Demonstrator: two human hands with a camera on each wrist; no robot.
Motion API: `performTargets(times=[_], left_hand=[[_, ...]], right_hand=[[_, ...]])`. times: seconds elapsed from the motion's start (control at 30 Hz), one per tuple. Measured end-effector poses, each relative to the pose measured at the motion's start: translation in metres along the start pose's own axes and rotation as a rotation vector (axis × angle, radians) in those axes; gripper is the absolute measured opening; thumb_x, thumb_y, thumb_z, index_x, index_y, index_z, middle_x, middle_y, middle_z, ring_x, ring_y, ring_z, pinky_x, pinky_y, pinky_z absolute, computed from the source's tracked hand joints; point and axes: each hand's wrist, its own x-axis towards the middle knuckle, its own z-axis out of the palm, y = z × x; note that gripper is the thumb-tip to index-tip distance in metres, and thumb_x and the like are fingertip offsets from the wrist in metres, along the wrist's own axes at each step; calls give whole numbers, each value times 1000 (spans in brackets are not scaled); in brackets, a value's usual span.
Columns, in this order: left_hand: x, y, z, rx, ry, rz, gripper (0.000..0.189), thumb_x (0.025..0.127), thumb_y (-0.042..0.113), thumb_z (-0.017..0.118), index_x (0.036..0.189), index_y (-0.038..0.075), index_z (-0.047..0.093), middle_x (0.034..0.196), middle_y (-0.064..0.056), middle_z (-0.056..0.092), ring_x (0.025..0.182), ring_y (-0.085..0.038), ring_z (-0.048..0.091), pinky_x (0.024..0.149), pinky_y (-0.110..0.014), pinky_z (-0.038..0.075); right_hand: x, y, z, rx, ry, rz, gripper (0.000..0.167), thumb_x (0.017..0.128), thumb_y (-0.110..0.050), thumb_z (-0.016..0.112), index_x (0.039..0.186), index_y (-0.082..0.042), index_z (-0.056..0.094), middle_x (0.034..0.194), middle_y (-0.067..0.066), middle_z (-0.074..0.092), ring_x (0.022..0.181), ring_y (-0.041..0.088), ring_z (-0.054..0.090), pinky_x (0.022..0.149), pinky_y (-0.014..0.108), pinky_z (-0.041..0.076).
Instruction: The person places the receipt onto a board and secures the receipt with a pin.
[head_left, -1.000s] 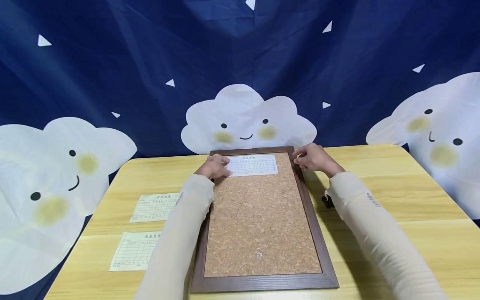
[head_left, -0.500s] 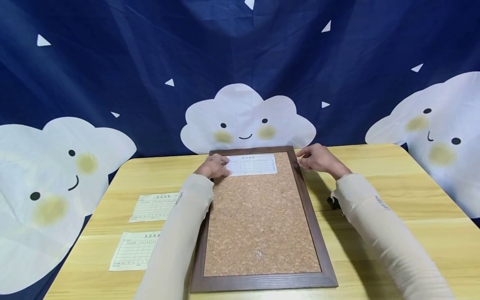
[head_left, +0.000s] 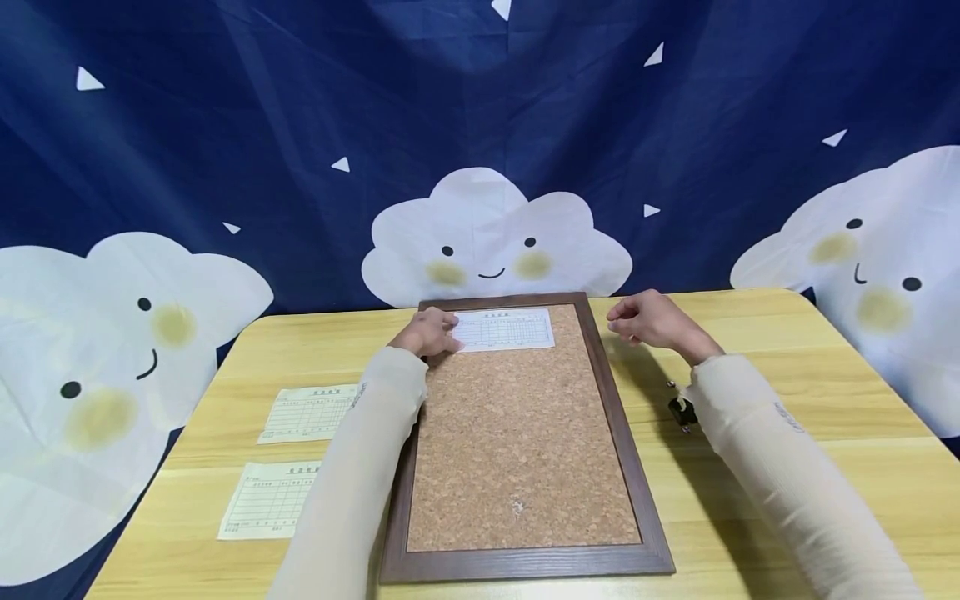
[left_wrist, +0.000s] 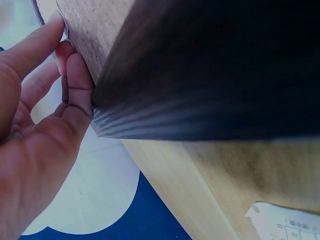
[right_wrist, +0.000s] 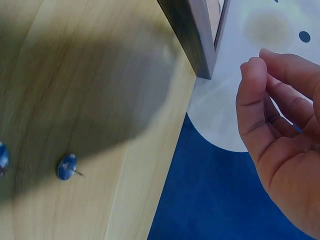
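Observation:
My left hand (head_left: pixel 429 332) is at the upper left of a cork board (head_left: pixel 525 442) with a dark brown frame. Its fingertips press the left edge of a white printed form (head_left: pixel 506 330) lying near the top of the cork. In the left wrist view, the fingers (left_wrist: pixel 80 82) bend against the inner edge of the frame. My right hand (head_left: pixel 649 320) hovers to the right of the board. The right wrist view shows its thumb and index fingertips close together, nothing visible between them. Below it, a blue-headed thumbtack (right_wrist: pixel 66 166) lies point sideways on the wood.
Two pale green printed forms, the upper one (head_left: pixel 307 413) and the lower one (head_left: pixel 270 500), lie left of the board, partly behind the left sleeve. A small dark object (head_left: pixel 682 411) sits beside the right sleeve. A blue cloud-print curtain (head_left: pixel 480 83) hangs behind the table (head_left: pixel 810 350).
My right hand has moved right, off the board's frame, exposing more of the small dark object. The left hand and the white form have stayed in place.

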Motion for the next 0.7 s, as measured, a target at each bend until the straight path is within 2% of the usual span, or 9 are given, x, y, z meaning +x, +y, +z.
performTargets(times=[0.37, 0.7], left_hand=[[-1, 0, 0, 12, 1, 20, 59, 93, 18, 72, 147, 10, 50, 157, -12, 36, 144, -28, 32, 115, -43, 30], [-2, -1, 0, 30, 7, 34, 58, 95, 19, 71, 148, 11, 50, 158, -13, 34, 146, -29, 29, 116, -44, 28]], right_hand=[[-12, 8, -9, -21, 0, -9, 17, 94, -3, 65, 102, 13, 64, 74, 5, 62, 65, 16, 59, 60, 31, 55], [-21, 16, -15, -44, -4, -12, 19, 93, -4, 67, 101, 13, 64, 71, 1, 61, 63, 13, 57, 58, 29, 54]])
